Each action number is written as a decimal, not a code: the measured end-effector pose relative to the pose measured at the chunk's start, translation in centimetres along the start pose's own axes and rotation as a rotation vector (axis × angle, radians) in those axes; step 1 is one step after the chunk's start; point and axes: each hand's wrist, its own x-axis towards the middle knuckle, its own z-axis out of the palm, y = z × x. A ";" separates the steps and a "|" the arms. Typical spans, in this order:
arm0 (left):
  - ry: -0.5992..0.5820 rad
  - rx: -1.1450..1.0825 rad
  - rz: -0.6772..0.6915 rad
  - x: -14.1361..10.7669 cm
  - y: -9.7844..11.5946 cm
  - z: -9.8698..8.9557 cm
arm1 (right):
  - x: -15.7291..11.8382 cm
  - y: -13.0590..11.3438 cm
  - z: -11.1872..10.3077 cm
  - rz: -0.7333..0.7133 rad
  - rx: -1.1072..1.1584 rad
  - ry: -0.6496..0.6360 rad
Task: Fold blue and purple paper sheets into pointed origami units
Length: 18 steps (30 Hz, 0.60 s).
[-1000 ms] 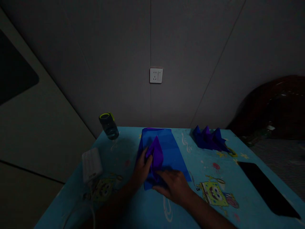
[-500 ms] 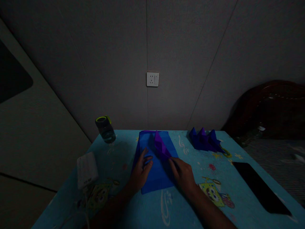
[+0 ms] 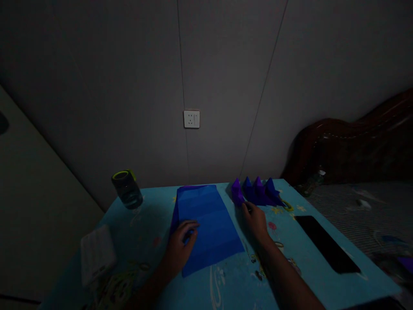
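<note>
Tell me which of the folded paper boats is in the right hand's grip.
The purple boat at the left end of the row; the right hand pinches its near tip, while no hand touches the others.

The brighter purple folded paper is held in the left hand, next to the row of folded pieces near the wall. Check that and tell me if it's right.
Not quite: the head view shows the brighter purple folded paper held in the right hand, not the left. It is indeed next to the row of folded pieces near the wall.
</note>
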 end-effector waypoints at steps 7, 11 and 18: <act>0.010 0.101 0.063 0.6 -0.7 -0.6 | 0.1 0.3 -0.2 0.007 -0.100 0.055; 0.038 0.237 0.115 1.0 -1.1 -1.3 | -0.1 -0.2 -0.7 -0.001 -0.141 0.082; 0.111 0.478 0.130 1.3 -2.6 -2.5 | -2.3 -3.5 -1.7 -0.142 -0.204 0.076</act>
